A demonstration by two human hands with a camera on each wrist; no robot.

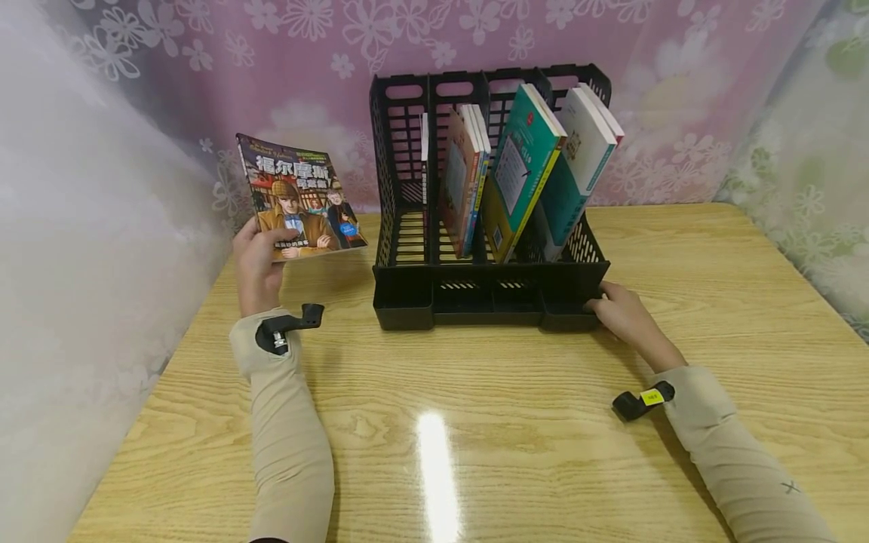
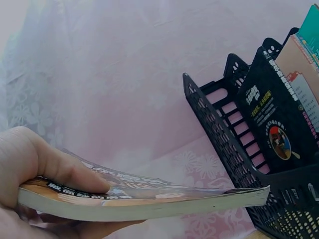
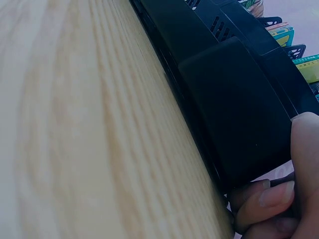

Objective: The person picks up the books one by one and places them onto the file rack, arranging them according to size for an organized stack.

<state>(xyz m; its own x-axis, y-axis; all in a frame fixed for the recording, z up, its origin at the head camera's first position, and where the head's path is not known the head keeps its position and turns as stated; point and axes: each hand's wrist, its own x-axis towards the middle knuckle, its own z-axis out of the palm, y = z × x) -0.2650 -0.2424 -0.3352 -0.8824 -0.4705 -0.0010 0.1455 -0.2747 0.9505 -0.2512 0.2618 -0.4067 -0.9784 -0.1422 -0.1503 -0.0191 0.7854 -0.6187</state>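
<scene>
My left hand [image 1: 256, 260] grips a paperback book [image 1: 299, 192] by its lower left corner, thumb on the illustrated cover. The book is held up left of a black book rack [image 1: 489, 298], apart from it. In the left wrist view, the book's pale page edge [image 2: 149, 211] faces the camera, and the thumb lies on the cover. My right hand [image 1: 621, 311] grips the rack's front right corner. The right wrist view shows its thumb on the rack's side and its fingers [image 3: 274, 196] curled at the corner.
Several books stand in the rack: a thin dark one [image 1: 425, 181] in the left compartment, peach ones [image 1: 458, 181], a green and yellow one [image 1: 523, 173], and white and teal ones [image 1: 577, 166] at right. A flowered curtain [image 1: 305, 83] hangs behind the wooden table [image 1: 529, 437].
</scene>
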